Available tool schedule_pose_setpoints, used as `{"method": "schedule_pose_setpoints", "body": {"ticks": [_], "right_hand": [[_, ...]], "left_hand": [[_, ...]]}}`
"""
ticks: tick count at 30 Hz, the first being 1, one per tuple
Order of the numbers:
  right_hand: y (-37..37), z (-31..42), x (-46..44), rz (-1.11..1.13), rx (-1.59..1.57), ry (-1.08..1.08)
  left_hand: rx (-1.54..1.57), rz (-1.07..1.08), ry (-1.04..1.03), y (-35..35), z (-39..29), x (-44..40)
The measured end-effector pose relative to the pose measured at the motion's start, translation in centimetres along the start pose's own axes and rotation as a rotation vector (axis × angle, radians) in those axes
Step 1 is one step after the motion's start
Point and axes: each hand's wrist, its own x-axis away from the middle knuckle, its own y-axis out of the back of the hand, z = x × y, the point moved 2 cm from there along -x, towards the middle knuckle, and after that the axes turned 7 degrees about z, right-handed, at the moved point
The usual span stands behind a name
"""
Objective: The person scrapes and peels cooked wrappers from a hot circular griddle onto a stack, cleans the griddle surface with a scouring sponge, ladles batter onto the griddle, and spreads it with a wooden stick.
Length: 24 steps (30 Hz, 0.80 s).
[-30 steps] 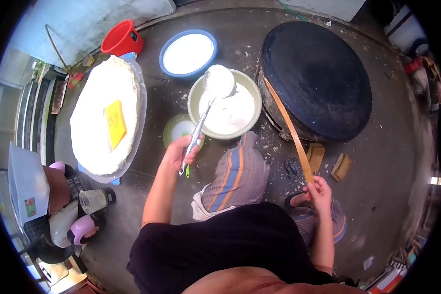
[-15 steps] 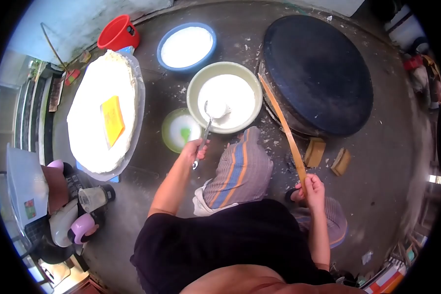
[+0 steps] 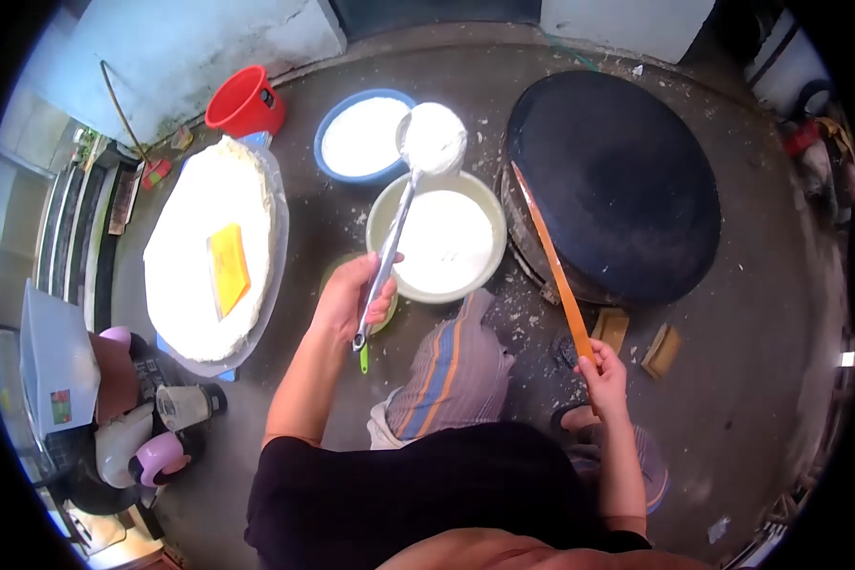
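Observation:
My left hand point(image 3: 356, 296) grips the handle of a metal ladle point(image 3: 394, 223), whose bowl, full of white batter point(image 3: 436, 139), is raised over the far rim of a cream basin point(image 3: 492, 268). More white batter lies in that basin. In my right hand point(image 3: 604, 376) is a long, thin wooden strip point(image 3: 559, 275), its tip beside the left edge of a large round black griddle point(image 3: 617, 180). A green bowl point(image 3: 387, 316) is partly hidden behind my left hand. Behind the basin stands a blue basin point(image 3: 329, 161) with white contents.
A stack of white sheets point(image 3: 195, 209) with a yellow packet point(image 3: 228, 266) lies at left. Further back is a red bucket point(image 3: 247, 103). Two wooden blocks point(image 3: 662, 351) sit below the griddle. Striped cloth point(image 3: 446, 370) covers my knee. Containers point(image 3: 182, 406) crowd the lower left.
The ladle has come up out of the cream basin, filled with batter, and my left hand has risen with it. The strip stays in my right hand. The view has tilted up slightly.

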Motion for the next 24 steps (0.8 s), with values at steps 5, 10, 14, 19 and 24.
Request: {"method": "schedule_pose_setpoints", "body": {"ticks": [5, 10, 14, 19, 24], "right_hand": [[1.7, 1.6, -1.5, -0.071, 0.168, 0.133], [4.0, 3.0, -3.3, -0.098, 0.497, 0.117], [5.4, 2.4, -6.2, -0.085, 0.327, 0.032], [5.6, 2.7, -8.9, -0.154, 0.322, 0.192], [4.6, 7.0, -10.6, -0.272, 0.713, 0.400]], "left_hand": [[-0.009, 0.116, -0.080, -5.2, -2.0, -6.1], [-0.072, 0.099, -0.166, -10.2, -1.3, -13.5], [-0.041, 0.108, -0.186, -12.2, 1.0, -19.2], [-0.203, -0.035, -0.203, -12.8, 3.8, -23.3], [-0.267, -0.110, -0.269, -11.4, 6.9, -25.1]]}}
